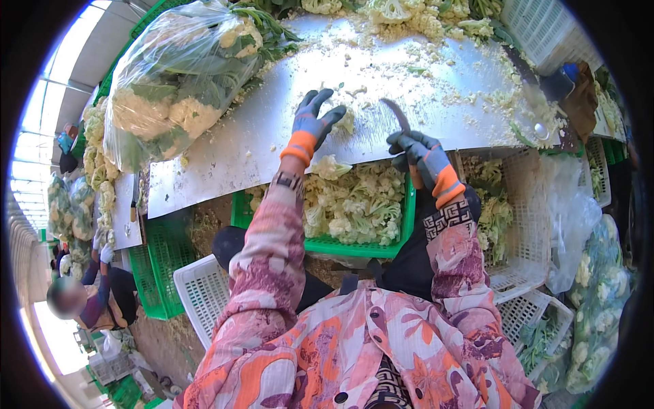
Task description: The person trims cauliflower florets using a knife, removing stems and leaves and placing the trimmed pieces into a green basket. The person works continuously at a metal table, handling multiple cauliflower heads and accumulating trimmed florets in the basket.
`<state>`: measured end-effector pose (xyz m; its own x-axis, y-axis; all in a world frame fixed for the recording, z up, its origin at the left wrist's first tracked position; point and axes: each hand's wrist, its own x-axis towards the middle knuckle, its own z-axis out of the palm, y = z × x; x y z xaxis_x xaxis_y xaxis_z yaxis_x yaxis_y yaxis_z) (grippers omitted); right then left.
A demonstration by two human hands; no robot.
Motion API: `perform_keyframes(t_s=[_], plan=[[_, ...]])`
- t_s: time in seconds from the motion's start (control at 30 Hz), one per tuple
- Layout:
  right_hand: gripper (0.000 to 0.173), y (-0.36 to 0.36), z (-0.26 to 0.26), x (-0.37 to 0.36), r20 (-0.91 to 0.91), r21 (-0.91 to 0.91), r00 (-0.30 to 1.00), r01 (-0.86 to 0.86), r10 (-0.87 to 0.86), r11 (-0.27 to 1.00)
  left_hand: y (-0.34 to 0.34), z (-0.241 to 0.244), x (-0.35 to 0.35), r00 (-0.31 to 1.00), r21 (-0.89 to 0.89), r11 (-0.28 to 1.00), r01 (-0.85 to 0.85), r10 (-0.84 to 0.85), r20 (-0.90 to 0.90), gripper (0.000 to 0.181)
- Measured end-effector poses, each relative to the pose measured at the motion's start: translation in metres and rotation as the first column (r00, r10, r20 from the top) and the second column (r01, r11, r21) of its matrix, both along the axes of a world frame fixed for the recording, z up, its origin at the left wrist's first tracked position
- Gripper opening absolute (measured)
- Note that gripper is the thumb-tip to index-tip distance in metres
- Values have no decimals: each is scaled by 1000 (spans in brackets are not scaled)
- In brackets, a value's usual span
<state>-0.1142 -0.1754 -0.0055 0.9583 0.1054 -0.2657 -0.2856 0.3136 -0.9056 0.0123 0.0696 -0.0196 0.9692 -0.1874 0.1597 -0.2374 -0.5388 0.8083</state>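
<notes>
My left hand [314, 122], in a grey work glove with an orange cuff, hovers over the metal tabletop [235, 138] with its fingers apart. Just beside its fingertips lies a cauliflower piece [345, 121]. My right hand [424, 158], gloved alike, grips a knife with a curved blade [396, 113]; the blade points up and away from me over the table. Below the table edge, between my arms, a green plastic crate [357, 248] holds many cauliflower florets [352, 204]. One floret [330, 167] sits at the crate's far side, near my left wrist.
A clear plastic bag of cauliflower heads [179, 87] rests on the table's left. Trimmings and florets [393, 15] pile at the far edge. White crates [526, 220] stand at my right, another [202, 291] at my left. A co-worker [102, 296] sits farther left beside green crates [161, 266].
</notes>
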Motion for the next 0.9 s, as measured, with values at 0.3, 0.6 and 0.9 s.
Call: perform_keyframes(t_s=[0.3,0.6,0.9], plan=[[30,-13,-8,28,138,-10,913,390,-385,921,-40,-12,-108,887,623,779,79,-340,312,59],[42,-10,10,80,132,-91,905,417,-404,904,1,-76,-165,912,837,515,185,-408,50,72],[36,-11,30,81,-6,183,822,561,-569,808,-12,41,-61,731,263,719,644,-477,-487,45]])
